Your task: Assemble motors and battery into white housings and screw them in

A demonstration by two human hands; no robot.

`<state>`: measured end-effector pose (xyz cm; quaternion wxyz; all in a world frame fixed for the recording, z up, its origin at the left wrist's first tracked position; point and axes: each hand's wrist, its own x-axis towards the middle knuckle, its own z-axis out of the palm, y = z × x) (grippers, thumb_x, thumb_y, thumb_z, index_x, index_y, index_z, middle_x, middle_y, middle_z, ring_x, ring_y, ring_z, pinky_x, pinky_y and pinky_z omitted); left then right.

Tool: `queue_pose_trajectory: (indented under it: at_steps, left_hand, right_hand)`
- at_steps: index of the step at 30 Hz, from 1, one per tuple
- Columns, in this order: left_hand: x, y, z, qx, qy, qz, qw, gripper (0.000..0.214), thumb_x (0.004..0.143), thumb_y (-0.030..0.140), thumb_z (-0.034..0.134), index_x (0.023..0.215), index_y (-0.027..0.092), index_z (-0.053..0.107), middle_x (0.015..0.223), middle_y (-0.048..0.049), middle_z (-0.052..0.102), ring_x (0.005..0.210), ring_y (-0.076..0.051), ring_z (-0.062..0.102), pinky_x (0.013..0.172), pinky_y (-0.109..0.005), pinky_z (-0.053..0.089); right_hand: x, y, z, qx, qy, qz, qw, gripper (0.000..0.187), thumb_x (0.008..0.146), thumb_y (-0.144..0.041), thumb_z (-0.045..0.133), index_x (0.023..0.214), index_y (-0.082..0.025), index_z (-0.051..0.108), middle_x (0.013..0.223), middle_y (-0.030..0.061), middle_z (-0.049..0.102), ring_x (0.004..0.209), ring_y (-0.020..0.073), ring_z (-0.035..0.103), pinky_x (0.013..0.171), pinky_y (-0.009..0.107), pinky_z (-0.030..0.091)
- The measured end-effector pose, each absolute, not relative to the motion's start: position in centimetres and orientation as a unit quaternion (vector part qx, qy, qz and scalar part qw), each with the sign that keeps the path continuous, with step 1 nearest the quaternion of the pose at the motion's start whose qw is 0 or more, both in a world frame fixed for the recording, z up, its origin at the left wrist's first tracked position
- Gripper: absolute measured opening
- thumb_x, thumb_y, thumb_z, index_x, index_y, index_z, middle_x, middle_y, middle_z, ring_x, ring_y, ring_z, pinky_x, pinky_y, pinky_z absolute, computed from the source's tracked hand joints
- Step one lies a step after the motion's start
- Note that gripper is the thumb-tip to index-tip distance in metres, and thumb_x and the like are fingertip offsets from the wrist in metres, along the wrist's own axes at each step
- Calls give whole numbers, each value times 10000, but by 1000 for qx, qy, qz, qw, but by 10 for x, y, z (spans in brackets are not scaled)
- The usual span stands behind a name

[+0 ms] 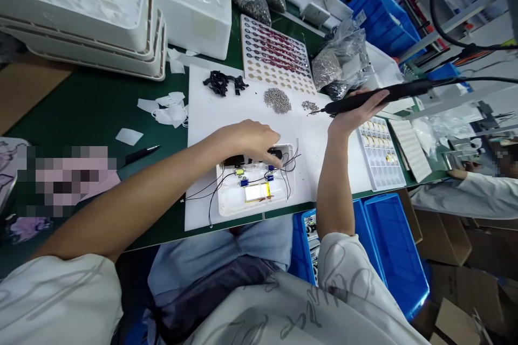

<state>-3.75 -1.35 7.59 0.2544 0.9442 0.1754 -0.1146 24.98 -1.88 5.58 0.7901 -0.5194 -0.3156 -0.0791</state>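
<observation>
Grips screwdriver [343,103] in right hand [356,113], closed around it, pointing toward loose screws [309,105]. Extends left hand [259,140], loosely curled, over white case [226,207] on mat [202,172]; cannot tell whether holding anything.

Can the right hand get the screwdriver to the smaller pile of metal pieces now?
Likely yes: the right hand holds the screwdriver so it ends right by the smaller pile, and nothing visible blocks the way. The left hand is away over the white tray. Actual contact is too fine to tell.
</observation>
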Motion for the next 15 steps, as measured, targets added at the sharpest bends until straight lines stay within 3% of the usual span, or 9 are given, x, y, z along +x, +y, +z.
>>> queue_pose_trajectory:
  at_steps: [2,4,7,10,15]
  left_hand:
    - [-42,-7,81,942,201,-48,265,648,971,735,548,1239,167,708,1097,-131,761,837,-255,669,698,-336,407]
    - [-44,-5,85,935,233,59,262,540,1026,617,537,1304,178,685,1182,-114,755,964,-256,684,783,-334,442]
    - [-40,-10,86,916,212,203,273,374,1046,405,570,1316,168,673,1293,-106,731,1107,-238,669,905,-336,465]
    - [-31,-21,80,900,157,260,311,318,1022,349,636,1275,160,677,1269,-107,732,1087,-218,672,917,-331,478]
    - [-20,-33,70,892,128,278,332,198,993,282,708,1131,142,723,1074,-82,776,917,-184,678,839,-315,473]
  right_hand:
    - [238,-30,71,-488,-304,-56,816,594,1004,-817,294,1157,-257,416,903,14,439,717,90,490,723,289,587]
    - [221,-45,89,-442,-304,-18,844,593,1024,-800,237,1052,-235,415,864,6,403,668,75,467,634,252,529]
    - [187,-69,114,-382,-316,31,868,503,1054,-720,330,994,-232,438,823,-2,369,620,64,453,558,217,462]
    - [156,-89,132,-359,-322,56,874,454,1057,-673,376,971,-243,492,808,3,382,622,69,485,571,227,494]
    - [130,-106,145,-376,-327,61,865,530,1067,-684,279,929,-259,563,806,9,435,633,72,531,599,244,555]
